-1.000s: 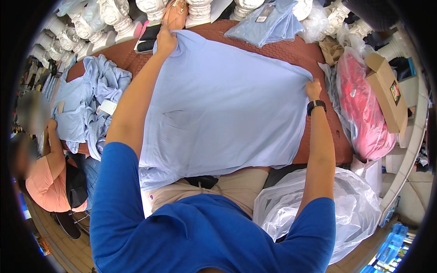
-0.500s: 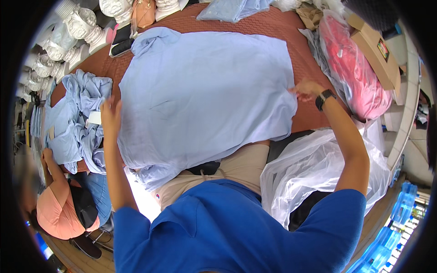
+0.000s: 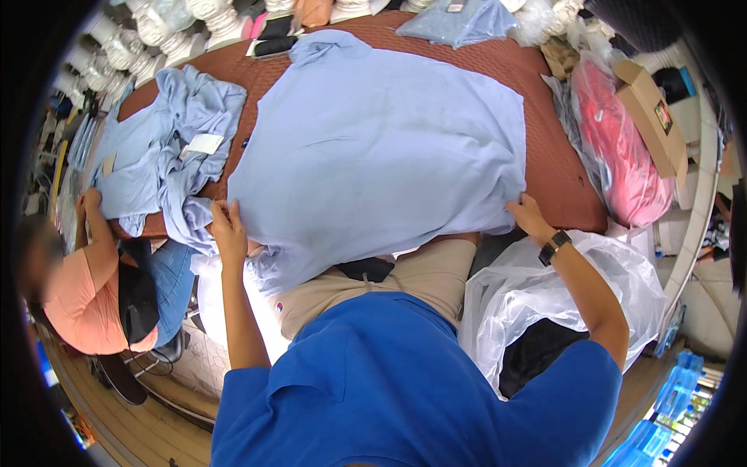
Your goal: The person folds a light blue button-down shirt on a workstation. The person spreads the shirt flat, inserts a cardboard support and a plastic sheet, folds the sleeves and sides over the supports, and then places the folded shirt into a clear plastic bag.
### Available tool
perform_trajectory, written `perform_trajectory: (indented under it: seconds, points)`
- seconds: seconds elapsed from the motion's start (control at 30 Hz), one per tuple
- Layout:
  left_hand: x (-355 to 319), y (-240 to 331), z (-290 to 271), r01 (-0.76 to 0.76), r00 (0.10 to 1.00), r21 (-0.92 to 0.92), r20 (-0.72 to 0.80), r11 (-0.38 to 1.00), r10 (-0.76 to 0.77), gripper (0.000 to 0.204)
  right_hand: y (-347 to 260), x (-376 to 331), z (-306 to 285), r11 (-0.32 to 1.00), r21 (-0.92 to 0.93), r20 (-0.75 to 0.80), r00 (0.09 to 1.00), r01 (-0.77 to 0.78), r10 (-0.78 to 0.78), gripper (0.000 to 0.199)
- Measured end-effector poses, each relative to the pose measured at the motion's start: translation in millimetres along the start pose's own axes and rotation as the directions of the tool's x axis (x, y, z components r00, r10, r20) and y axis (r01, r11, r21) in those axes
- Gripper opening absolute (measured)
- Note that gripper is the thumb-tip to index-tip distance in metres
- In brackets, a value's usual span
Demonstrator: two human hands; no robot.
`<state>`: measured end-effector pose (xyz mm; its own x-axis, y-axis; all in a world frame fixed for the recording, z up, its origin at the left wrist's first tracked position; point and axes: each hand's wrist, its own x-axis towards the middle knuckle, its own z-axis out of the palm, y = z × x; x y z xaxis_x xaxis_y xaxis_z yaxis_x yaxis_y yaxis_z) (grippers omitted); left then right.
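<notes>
A light blue shirt (image 3: 381, 148) lies spread flat in front of me, its collar end bunched at the far left and its near part drooping over the table edge onto my lap. At its left edge, my left hand (image 3: 229, 226) pinches the fabric between thumb and fingers. My right hand (image 3: 531, 218) grips the near right corner, fingers closed on the cloth. Faint creases cross the middle of the shirt. Left of it, a crumpled light blue garment (image 3: 187, 117) with a white tag (image 3: 203, 145) lies close to my left hand.
A brown textured cover (image 3: 568, 171) lies on the table. Bagged blue clothing (image 3: 459, 19) sits at the far edge, a bagged pink bundle (image 3: 615, 148) and cardboard box (image 3: 654, 117) at right. Clear plastic (image 3: 498, 311) hangs beside my lap. A person in a peach top (image 3: 85, 303) sits left.
Both hands have come nearer to me and now hold the shirt's left and right edges. Earlier my left hand was raised with fingers apart. The whole view has shifted slightly.
</notes>
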<state>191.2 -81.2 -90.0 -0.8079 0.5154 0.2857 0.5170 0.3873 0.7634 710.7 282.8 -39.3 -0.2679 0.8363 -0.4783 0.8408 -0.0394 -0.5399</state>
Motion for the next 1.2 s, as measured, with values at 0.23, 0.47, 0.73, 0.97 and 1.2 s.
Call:
perform_trajectory:
  seconds: [0.23,0.47,0.73,0.97,1.2]
  points:
    - [-29,27,-32,0.107,0.992,0.009,0.058,0.994,-0.108,0.018,26,-12,-33,0.998,-0.046,-0.077,0.997,-0.030,0.026,0.041]
    - [-10,28,-28,-0.127,0.991,0.240,-0.007,0.962,0.133,0.029,65,47,-53,0.857,-0.514,-0.164,0.976,0.040,-0.144,0.050]
    - [201,50,98,0.257,0.942,-0.353,0.301,0.900,-0.151,0.050,-60,219,-65,0.787,-0.574,-0.383,0.775,0.227,-0.503,0.059]
    - [255,78,212,0.351,0.909,-0.421,0.368,0.836,-0.197,0.059,-73,282,-54,0.926,-0.326,-0.635,0.682,0.191,-0.364,0.050]
    - [281,74,241,0.225,0.973,-0.398,0.140,0.889,-0.183,0.019,-89,324,-106,0.981,-0.026,-0.764,0.630,0.192,-0.143,0.022]
